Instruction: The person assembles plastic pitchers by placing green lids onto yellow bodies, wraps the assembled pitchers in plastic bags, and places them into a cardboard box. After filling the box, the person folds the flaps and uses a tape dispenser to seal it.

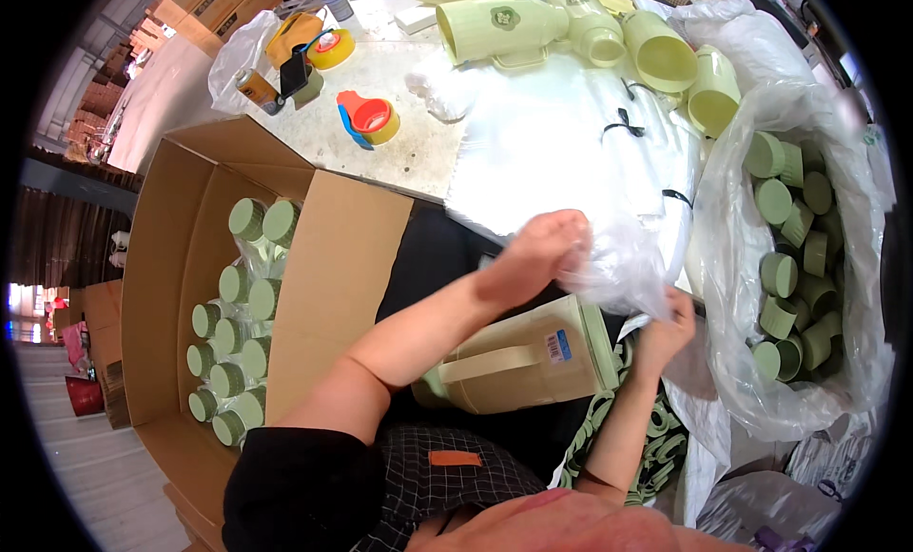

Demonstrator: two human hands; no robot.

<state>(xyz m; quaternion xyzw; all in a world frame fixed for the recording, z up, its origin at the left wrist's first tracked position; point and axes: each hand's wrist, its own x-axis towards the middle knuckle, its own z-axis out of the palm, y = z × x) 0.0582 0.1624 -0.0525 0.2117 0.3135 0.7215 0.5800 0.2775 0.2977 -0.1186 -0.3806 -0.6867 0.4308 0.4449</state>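
Note:
My left hand (547,250) is closed on one side of a thin clear plastic bag (623,276), slightly blurred. On the bag's other side, my right hand (666,331) pinches its lower edge. Below both hands a pale green plastic jug (518,392) lies on its side across my lap, its long handle facing up and a blue and white label near its wide end. Neither hand touches the jug. Under the bag, a stack of flat clear bags (533,143) is spread on the table, with black ties on its right part.
At left stands an open carton (347,267) holding several green-capped, bagged jugs (228,335). A plastic sack (723,257) of green caps (780,274) is at right. Green rings (666,447) lie beside my right forearm. Jug bodies (499,31) and tape rolls (371,122) sit on the table.

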